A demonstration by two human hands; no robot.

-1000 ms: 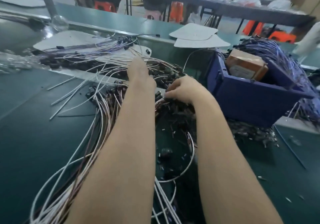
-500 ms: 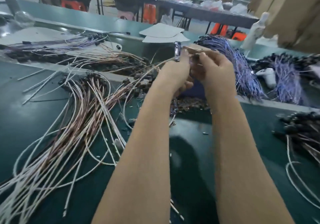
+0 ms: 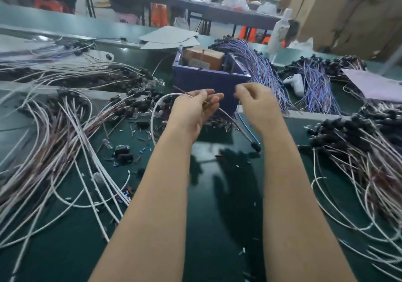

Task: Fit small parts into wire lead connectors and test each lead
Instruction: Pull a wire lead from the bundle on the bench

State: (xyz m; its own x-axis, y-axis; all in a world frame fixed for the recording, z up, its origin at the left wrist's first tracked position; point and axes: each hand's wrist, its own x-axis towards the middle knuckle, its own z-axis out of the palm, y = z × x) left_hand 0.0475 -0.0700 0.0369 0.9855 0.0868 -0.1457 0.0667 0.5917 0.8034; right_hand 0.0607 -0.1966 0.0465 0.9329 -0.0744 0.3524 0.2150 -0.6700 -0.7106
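My left hand (image 3: 195,109) pinches a white wire lead (image 3: 156,107) above the green mat. The lead loops out to the left of the hand. Its other end runs down to the right and ends in a black connector (image 3: 255,146) hanging between my forearms. My right hand (image 3: 254,102) is raised beside the left with a small gap between them. Its fingers are curled and blurred, and I cannot see whether they pinch a small part. Small loose parts (image 3: 139,138) lie scattered on the mat.
A blue bin (image 3: 208,81) holding a cardboard box (image 3: 204,57) stands just behind my hands. Piles of white and brown leads lie at left (image 3: 54,133) and right (image 3: 359,157). Purple-blue wire bundles (image 3: 261,70) and a white tool (image 3: 295,83) lie at the back right.
My hands rose from the pile with one lead, worked its end together, then drew apart. The connector end now hangs free below them. The view swung right.
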